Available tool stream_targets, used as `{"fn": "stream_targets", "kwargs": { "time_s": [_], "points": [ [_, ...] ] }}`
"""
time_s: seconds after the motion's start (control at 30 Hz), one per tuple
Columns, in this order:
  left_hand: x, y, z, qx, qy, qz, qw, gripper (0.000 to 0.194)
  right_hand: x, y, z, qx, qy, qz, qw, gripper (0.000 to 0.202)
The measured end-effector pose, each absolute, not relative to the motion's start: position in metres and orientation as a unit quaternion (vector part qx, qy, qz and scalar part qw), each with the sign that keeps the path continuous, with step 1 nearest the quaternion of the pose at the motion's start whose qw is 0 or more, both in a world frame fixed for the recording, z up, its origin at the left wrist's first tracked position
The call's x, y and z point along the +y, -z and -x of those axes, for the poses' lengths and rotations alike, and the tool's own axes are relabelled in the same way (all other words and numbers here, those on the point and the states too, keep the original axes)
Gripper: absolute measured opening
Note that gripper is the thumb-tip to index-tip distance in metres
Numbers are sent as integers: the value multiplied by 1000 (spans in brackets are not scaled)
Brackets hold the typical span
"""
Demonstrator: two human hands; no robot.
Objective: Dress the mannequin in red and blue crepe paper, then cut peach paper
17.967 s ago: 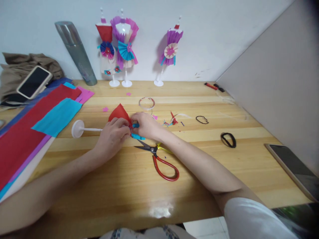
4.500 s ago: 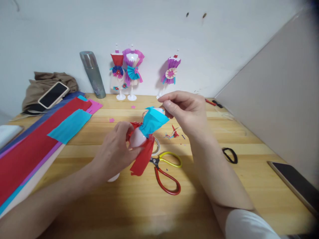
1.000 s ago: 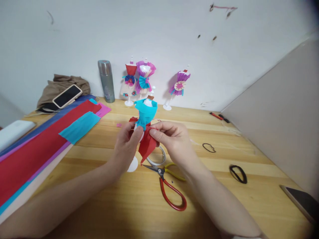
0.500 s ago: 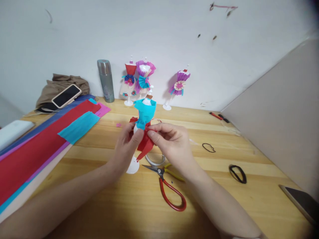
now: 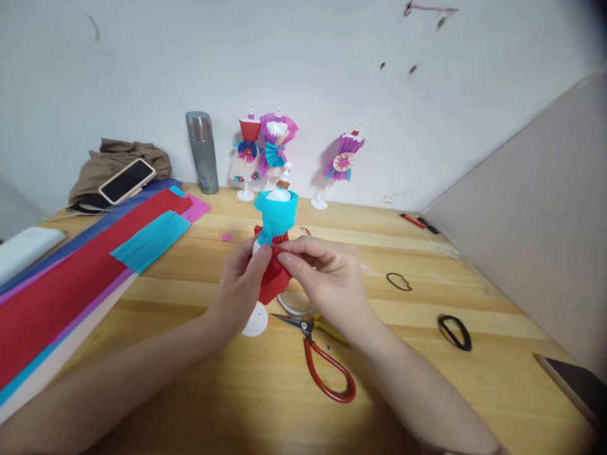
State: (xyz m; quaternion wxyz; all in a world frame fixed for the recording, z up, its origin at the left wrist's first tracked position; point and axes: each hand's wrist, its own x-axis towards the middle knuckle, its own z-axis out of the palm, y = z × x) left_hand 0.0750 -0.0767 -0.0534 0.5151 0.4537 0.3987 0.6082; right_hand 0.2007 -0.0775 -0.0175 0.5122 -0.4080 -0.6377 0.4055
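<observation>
A small white dress-form mannequin (image 5: 279, 195) with a round white base (image 5: 256, 320) is wrapped at the chest in turquoise crepe paper (image 5: 278, 215). My left hand (image 5: 244, 268) grips it around the waist, thumb in front. Between the thumb and fingers of my right hand (image 5: 325, 268) is pinched red crepe paper (image 5: 275, 278), gathered against the mannequin's waist and hanging below it. Part of the red paper also shows behind the waist. My fingers hide much of the mannequin's lower body. Just below my right hand, scissors (image 5: 307, 328) with red and yellow handles lie partly open beside a tape roll (image 5: 296, 306).
Long crepe paper strips (image 5: 90, 284) cover the left side of the table. Several dressed mannequins (image 5: 344, 161) and a thermos (image 5: 202, 151) stand by the wall. A phone (image 5: 127, 181) rests on brown cloth. To the right lie black bands (image 5: 454, 332) and another phone-like device (image 5: 571, 385).
The red paper's front part has drawn in closer to the mannequin, its loose tail now less spread. The mannequin's top has become slightly more visible. Both hands stay nearly in place.
</observation>
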Motion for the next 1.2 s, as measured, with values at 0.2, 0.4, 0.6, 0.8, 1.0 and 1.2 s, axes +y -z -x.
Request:
{"fn": "stream_targets", "kwargs": {
  "time_s": [0.2, 0.4, 0.6, 0.8, 1.0, 1.2],
  "points": [
    [-76, 59, -74, 379, -603, -452, 537, 32, -76, 17, -202, -614, -450, 404, 507, 12],
    [-77, 62, -73, 372, -595, -457, 546, 33, -75, 14, -201, -595, -493, 381, 507, 11],
    [-77, 64, -73, 355, -600, -458, 551, 32, -75, 13, -201, -599, -496, 381, 500, 13],
    [-77, 58, -75, 358, -596, -464, 548, 30, -75, 14, -201, -605, -492, 365, 509, 14],
    [-80, 56, -74, 374, -588, -458, 551, 29, -75, 13, -201, -618, -487, 341, 514, 15],
    [-81, 53, -75, 386, -594, -442, 550, 29, -75, 14, -201, -614, -483, 358, 512, 10]
  ]
}}
